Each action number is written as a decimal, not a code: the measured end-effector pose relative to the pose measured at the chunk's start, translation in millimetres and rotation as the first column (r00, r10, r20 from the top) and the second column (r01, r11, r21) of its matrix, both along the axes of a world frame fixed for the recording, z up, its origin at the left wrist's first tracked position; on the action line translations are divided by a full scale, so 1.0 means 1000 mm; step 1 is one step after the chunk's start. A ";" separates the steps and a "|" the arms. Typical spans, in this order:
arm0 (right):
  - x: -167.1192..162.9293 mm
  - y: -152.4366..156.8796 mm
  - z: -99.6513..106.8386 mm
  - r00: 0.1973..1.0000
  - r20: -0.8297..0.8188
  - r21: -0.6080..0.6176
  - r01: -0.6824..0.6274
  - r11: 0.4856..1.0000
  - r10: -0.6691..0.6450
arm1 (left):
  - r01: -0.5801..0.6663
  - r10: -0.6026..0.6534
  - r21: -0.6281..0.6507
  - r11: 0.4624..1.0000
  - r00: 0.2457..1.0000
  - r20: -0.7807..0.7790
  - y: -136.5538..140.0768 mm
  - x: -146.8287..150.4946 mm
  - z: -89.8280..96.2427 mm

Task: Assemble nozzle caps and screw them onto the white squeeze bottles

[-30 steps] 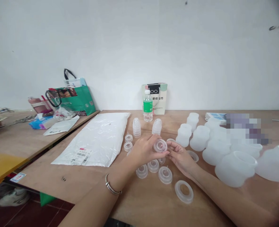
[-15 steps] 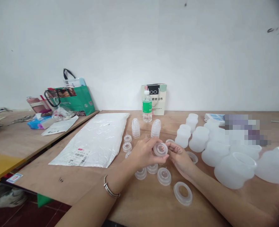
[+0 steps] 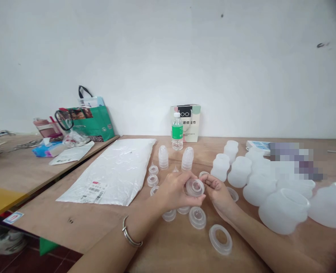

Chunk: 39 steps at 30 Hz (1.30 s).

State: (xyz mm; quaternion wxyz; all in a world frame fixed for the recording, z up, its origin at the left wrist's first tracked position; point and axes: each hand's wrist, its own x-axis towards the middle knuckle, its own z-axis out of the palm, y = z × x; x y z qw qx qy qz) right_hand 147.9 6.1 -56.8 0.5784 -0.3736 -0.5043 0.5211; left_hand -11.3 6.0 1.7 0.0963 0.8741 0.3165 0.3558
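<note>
My left hand (image 3: 175, 191) grips a translucent bottle collar ring (image 3: 195, 188) by its edge, tilted so its open round face points at me. A clear piece shows in the ring's centre. Right beside it, my right hand (image 3: 217, 189) has its thumb and fingertips pinched together at the ring's far right side; what they hold, if anything, is hidden. Below the hands lie a collar ring with a clear teat (image 3: 197, 217) in it and a bare flat ring (image 3: 220, 239). More collar rings with upright teats (image 3: 153, 180) stand left of my left hand.
Several frosted wavy bottles (image 3: 284, 211) stand on the right. Two clear domed caps (image 3: 187, 158) sit behind the hands, with a water bottle (image 3: 177, 132) and a paper bag (image 3: 192, 123) at the wall. A white plastic mailer (image 3: 113, 170) lies left; a green bag (image 3: 99, 123) stands beyond.
The collar ring in my left hand has tipped slightly, and a clear piece now shows more plainly in its centre. My right fingers stay pinched beside it. The view has shifted a little.
</note>
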 end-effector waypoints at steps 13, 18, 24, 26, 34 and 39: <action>0.002 -0.002 0.007 0.997 -0.061 0.037 0.056 0.998 -0.054 | 0.031 -0.031 -0.073 0.997 0.999 -0.008 0.015 -0.011 0.002; 0.006 -0.002 0.010 0.958 0.152 0.201 0.212 0.957 -0.244 | -0.025 0.016 -0.104 0.994 0.996 -0.087 0.020 -0.017 0.003; 0.007 -0.006 0.007 0.755 0.568 0.377 0.114 0.919 -0.327 | -0.221 0.218 -0.026 0.975 0.972 -0.089 0.032 -0.027 0.005; 0.006 -0.005 0.004 0.741 0.610 0.364 0.051 0.930 -0.280 | -0.259 0.257 0.011 0.966 0.955 -0.145 0.037 -0.030 0.003; 0.012 -0.002 0.008 0.689 0.594 0.456 0.137 0.879 -0.415 | -0.261 0.243 -0.017 0.965 0.921 -0.304 0.040 -0.037 0.001; 0.014 -0.002 0.007 0.634 0.662 0.484 0.044 0.874 -0.399 | -0.118 0.103 -0.020 0.993 0.929 -0.356 0.037 -0.034 0.001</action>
